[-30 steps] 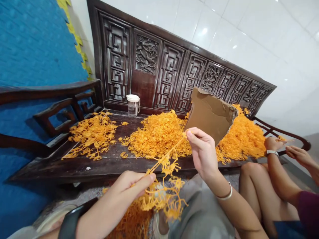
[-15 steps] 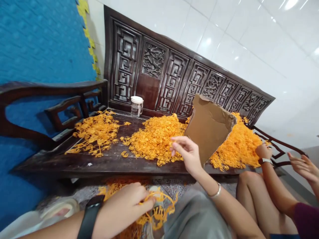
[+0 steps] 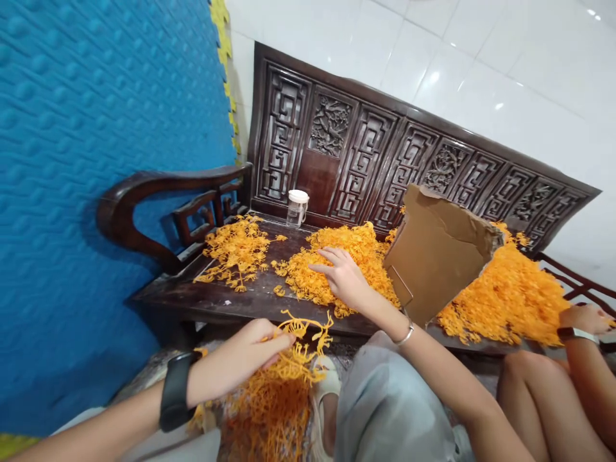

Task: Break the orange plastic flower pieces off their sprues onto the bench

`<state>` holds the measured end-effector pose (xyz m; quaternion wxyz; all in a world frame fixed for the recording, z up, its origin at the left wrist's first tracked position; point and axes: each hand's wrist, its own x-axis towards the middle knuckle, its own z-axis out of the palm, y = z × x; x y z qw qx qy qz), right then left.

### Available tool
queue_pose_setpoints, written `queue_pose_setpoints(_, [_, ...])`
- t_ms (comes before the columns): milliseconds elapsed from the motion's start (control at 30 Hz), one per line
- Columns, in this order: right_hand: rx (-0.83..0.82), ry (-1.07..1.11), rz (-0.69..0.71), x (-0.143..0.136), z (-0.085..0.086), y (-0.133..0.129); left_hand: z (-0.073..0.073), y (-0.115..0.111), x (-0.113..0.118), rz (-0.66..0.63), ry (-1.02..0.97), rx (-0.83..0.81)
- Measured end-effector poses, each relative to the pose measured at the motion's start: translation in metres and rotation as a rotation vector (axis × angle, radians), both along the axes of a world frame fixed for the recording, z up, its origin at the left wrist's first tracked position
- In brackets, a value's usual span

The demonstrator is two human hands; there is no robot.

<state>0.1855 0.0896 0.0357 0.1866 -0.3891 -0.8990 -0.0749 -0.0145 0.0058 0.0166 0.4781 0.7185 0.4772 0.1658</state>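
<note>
Way over on your left there's a blue mat [image 3: 120, 115], then a small loose pile of orange stringy pieces [image 3: 233, 250] at that end of the dark wooden tabletop [image 3: 262, 289]. Your left hand [image 3: 262, 346] is closed around a dangly orange sprig [image 3: 305, 343] out in front of the edge, with a heap of orange stems [image 3: 269, 417] lower down beneath it. A lidded bottle [image 3: 296, 210] sits further back (clear sides, white top). Next is the middle orange pile [image 3: 303, 276], and your right hand [image 3: 344, 279] is over it, fingers spread; can't tell if they're touching it. Right of that, a bent cardboard sheet [image 3: 440, 250] leans between the middle pile and a bigger orange pile [image 3: 514, 295], with another person's hand [image 3: 584, 319] at its far end.
</note>
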Motion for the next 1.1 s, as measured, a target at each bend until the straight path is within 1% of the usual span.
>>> queue_pose_setpoints(67, [-0.173, 0.158, 0.132, 0.000, -0.002, -0.007, -0.004, 0.001, -0.006, 0.021, -0.001, -0.013])
queue_pose_setpoints(167, [-0.587, 0.408, 0.334, -0.002, -0.001, -0.020, -0.007, 0.003, -0.011, 0.044, -0.005, -0.038])
queue_pose_setpoints(233, [-0.818, 0.491, 0.404, -0.005, 0.002, -0.031, -0.008, 0.003, -0.011, 0.039, -0.018, -0.046])
queue_pose_setpoints(267, [-0.881, 0.503, 0.417, -0.007, 0.004, -0.037, -0.007, 0.004, -0.011, 0.029, -0.027, -0.045])
queue_pose_setpoints(367, [-0.944, 0.494, 0.397, -0.010, 0.006, -0.048, -0.007, 0.005, -0.009, 0.001, -0.052, -0.042])
queue_pose_setpoints(433, [-1.034, 0.531, 0.414, -0.012, 0.003, -0.050, -0.006, 0.005, -0.006, -0.007, -0.057, -0.045])
queue_pose_setpoints(533, [-1.245, 0.678, 0.451, -0.013, -0.006, -0.046, -0.006, 0.005, -0.003, -0.013, -0.053, -0.028])
queue_pose_setpoints(600, [-1.302, 0.715, 0.438, -0.012, -0.011, -0.043, -0.007, 0.004, -0.002, -0.019, -0.056, -0.003])
queue_pose_setpoints(700, [-1.303, 0.608, 0.453, -0.011, -0.012, -0.044, -0.010, 0.003, -0.001, -0.022, -0.055, 0.009])
queue_pose_setpoints(767, [-1.243, 0.527, 0.488, -0.010, -0.010, -0.048, -0.010, 0.003, -0.001, -0.026, -0.037, -0.009])
queue_pose_setpoints(800, [-1.162, 0.493, 0.498, -0.010, -0.009, -0.051, -0.011, 0.002, -0.001, -0.032, -0.029, -0.019])
queue_pose_setpoints(900, [-0.790, 0.399, 0.513, -0.010, -0.009, -0.059, -0.011, 0.002, -0.001, -0.048, -0.031, -0.037])
queue_pose_setpoints(967, [-0.611, 0.381, 0.540, -0.010, -0.011, -0.063, -0.010, 0.001, -0.001, -0.074, -0.033, -0.043])
queue_pose_setpoints(1033, [-0.542, 0.417, 0.571, -0.009, -0.014, -0.066, -0.010, 0.000, -0.001, -0.097, -0.030, -0.056])
queue_pose_setpoints(1100, [-0.530, 0.487, 0.577, -0.009, -0.018, -0.068, -0.010, -0.001, -0.001, -0.093, -0.031, -0.057])
